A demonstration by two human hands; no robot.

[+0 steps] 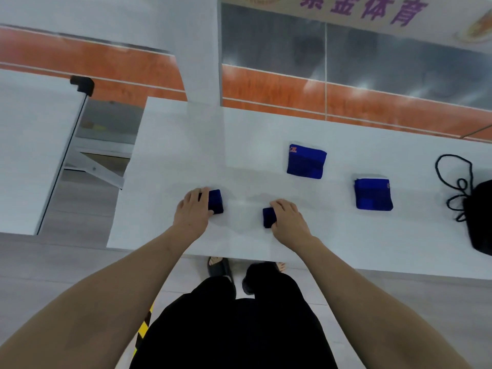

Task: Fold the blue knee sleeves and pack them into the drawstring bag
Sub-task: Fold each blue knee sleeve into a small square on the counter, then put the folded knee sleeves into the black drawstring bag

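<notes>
I press my left hand (193, 209) on one small blue roll (216, 201) and my right hand (287, 217) on another (269, 217), both on the white table (170, 161). Two folded sleeves (306, 161) (373, 194) lie farther right, apart. The black bag (482, 217) sits at the right edge.

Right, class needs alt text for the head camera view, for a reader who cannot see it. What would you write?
Seen from above, a person's left hand and right hand each press a small blue folded piece on a white table. Two folded blue knee sleeves lie further right, and a black drawstring bag sits at the right edge.
</notes>
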